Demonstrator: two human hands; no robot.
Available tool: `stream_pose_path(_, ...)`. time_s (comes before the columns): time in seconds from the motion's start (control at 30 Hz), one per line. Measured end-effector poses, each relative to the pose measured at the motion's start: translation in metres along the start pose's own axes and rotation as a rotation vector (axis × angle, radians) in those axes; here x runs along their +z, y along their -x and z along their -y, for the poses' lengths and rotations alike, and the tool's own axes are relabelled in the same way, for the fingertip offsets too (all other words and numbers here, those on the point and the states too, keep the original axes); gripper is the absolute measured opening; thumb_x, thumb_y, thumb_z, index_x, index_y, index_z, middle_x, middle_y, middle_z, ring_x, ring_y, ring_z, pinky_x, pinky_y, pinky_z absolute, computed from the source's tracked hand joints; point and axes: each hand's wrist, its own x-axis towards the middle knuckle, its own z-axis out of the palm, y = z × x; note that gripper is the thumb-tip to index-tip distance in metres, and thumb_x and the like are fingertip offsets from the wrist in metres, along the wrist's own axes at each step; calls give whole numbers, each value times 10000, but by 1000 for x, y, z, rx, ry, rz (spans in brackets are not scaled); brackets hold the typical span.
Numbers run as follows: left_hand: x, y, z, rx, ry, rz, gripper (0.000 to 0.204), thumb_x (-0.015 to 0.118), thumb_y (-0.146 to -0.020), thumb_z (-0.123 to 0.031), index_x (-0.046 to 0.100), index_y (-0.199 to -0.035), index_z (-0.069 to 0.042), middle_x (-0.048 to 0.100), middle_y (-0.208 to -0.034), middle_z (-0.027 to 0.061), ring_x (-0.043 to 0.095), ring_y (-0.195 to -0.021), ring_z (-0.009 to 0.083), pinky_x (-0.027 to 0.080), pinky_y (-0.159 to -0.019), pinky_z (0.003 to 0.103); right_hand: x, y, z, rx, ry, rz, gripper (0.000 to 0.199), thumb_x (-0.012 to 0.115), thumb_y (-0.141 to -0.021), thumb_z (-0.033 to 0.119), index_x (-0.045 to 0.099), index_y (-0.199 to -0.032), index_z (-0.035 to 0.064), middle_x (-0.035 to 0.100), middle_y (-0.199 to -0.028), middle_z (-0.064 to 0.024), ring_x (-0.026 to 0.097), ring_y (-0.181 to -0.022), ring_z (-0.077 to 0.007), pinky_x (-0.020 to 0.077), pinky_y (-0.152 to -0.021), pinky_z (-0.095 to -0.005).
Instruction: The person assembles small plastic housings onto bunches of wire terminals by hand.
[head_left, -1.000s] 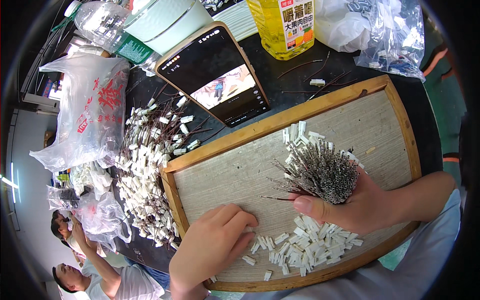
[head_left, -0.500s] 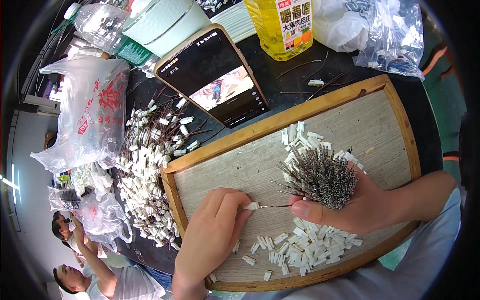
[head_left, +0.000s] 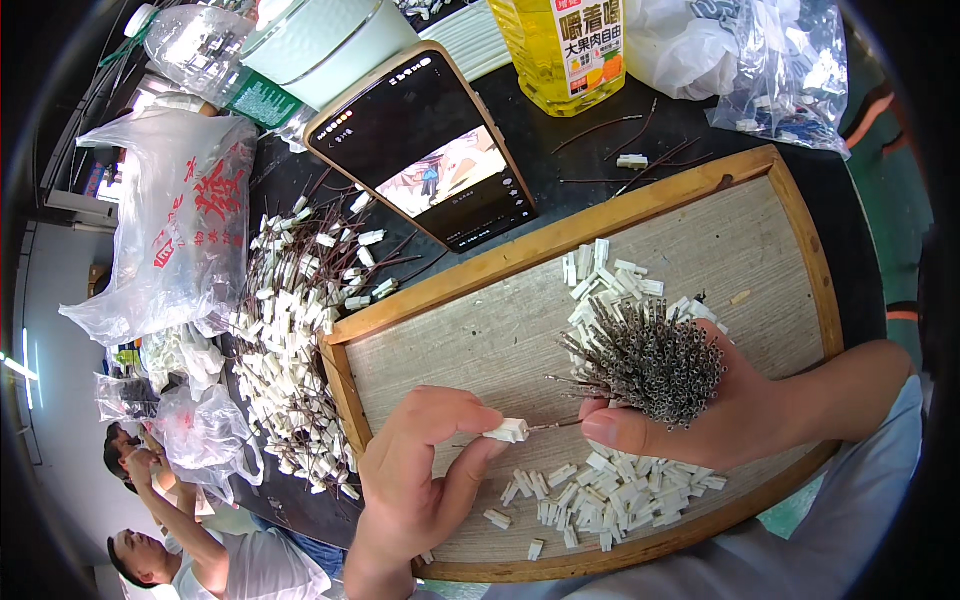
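Dark cluttered worktable (head_left: 590, 150), wooden-framed tray (head_left: 500, 340) at centre, left hand (head_left: 425, 470) pinching a white connector (head_left: 508, 431) over it, right hand (head_left: 700, 415) gripping a wire bundle (head_left: 645, 355), phone (head_left: 425, 150) behind the tray.

We are at a small assembly workbench, the kind used for hand piecework. A wooden-framed tray (head_left: 800, 230) sits on the dark table (head_left: 590, 150), holding loose white plastic connectors (head_left: 610, 495). Beside it we see a heap of finished wired connectors (head_left: 300, 340), plastic bags of parts (head_left: 190, 230), a propped phone (head_left: 425, 150), and other people (head_left: 200, 560) below the table edge.
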Motion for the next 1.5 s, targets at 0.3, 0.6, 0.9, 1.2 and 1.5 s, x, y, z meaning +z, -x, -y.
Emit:
stream_pose_path(0.3,6,-5,-5,197,-224,57,309,722,-683,61,577,-950,8,594,-825,123,596,-726,259,497,-612,319,-2,0,-2,-8,72,-28,138,680,-858,146,594,-870,39,553,-736,67,454,-694,9,380,-570,-198)
stream_pose_path(0.6,11,-7,-10,189,-117,120,323,716,-691,39,587,-987,25,606,-847,118,600,-738,251,497,-604,319,-5,2,-5,-35,59,48,207,690,-836,90,591,-990,-6,624,-862,12,516,-811,-4,451,-680,-198)
stream_pose_path(0.9,-1,-11,-13,43,3,189,216,725,-720,-31,652,-922,-10,632,-845,98,604,-765,226,484,-641,301,-2,1,-2,-81,73,69,217,692,-842,121,606,-994,-8,617,-826,19,518,-775,-19,452,-664,-213)
stream_pose_path(1.2,-79,-10,49,-134,-711,-569,196,650,-825,-97,607,-980,14,584,-896,74,512,-756,147,419,-658,266,3,-1,13,139,-20,-78,202,665,-871,200,604,-919,13,598,-745,3,546,-687,-51,454,-608,-217)
stream_pose_path(1.5,-12,-5,-9,-16,-141,654,318,715,-729,-158,602,-1019,-88,531,-981,79,541,-918,267,458,-779,344,-6,-1,3,38,40,-14,179,624,-897,198,569,-949,36,587,-716,-12,542,-657,-51,441,-581,-217)
